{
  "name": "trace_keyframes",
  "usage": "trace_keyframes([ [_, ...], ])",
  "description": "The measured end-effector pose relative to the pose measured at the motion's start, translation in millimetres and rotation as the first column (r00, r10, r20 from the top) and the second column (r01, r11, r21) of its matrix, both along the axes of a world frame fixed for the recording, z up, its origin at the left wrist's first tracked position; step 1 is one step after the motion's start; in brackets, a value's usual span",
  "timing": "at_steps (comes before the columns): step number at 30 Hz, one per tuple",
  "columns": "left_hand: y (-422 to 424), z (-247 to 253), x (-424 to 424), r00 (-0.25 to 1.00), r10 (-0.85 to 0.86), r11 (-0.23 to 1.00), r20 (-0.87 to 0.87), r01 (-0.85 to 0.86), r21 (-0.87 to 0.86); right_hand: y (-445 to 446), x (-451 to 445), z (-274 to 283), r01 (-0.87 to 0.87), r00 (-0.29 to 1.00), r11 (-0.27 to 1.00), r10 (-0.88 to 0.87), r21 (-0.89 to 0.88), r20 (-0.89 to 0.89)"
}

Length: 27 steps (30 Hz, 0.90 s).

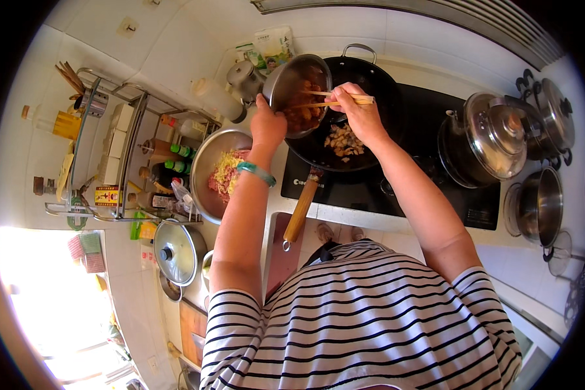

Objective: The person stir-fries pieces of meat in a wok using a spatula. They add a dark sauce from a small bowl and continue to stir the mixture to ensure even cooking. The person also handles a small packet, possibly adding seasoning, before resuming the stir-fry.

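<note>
My left hand (269,122) grips the near-left rim of a steel bowl (277,84), which is tilted above the left part of a black wok (370,83). Reddish-brown sauced food (308,109) lies inside the bowl. Wooden chopsticks (351,100) are held in my right hand (358,109), their tips inside the bowl at the food. Small pale browned pieces of food (343,141) rest on the wok's bottom, below my right hand. The wok's wooden handle (302,209) points back towards me. Part of the wok is hidden behind the bowl and my right hand.
A larger steel bowl (202,156) with raw minced meat and chopped yellowish bits (226,170) stands left of the wok. A steel kettle (492,136) sits right on the black cooktop (424,117). Pots line the far right; a wire rack (131,161) with bottles stands left.
</note>
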State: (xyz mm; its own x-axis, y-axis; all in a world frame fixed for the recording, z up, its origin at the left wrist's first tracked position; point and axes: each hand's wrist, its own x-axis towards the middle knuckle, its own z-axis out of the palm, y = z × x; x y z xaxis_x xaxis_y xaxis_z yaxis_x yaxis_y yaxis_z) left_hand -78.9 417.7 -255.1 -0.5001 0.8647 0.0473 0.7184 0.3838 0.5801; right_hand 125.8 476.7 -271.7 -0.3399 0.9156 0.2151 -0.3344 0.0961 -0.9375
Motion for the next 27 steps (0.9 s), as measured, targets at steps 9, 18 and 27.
trace_keyframes([
  [9, 8, -4, 26, 0.957, -0.096, 0.99, -0.272, 0.121, 0.075, 0, 17, -11, 0.057, 0.997, 0.998, -0.056, -0.027, 0.051],
  [18, 2, 16, 33, 0.949, -0.053, 0.989, -0.309, 0.093, 0.116, -10, 37, -12, 0.071, 0.997, 0.995, -0.07, -0.075, 0.011],
  [27, -29, 41, 5, 0.881, -0.027, 0.943, 0.472, -0.134, 0.304, -20, 72, 18, 0.159, 0.952, 0.986, -0.167, 0.05, 0.257],
])
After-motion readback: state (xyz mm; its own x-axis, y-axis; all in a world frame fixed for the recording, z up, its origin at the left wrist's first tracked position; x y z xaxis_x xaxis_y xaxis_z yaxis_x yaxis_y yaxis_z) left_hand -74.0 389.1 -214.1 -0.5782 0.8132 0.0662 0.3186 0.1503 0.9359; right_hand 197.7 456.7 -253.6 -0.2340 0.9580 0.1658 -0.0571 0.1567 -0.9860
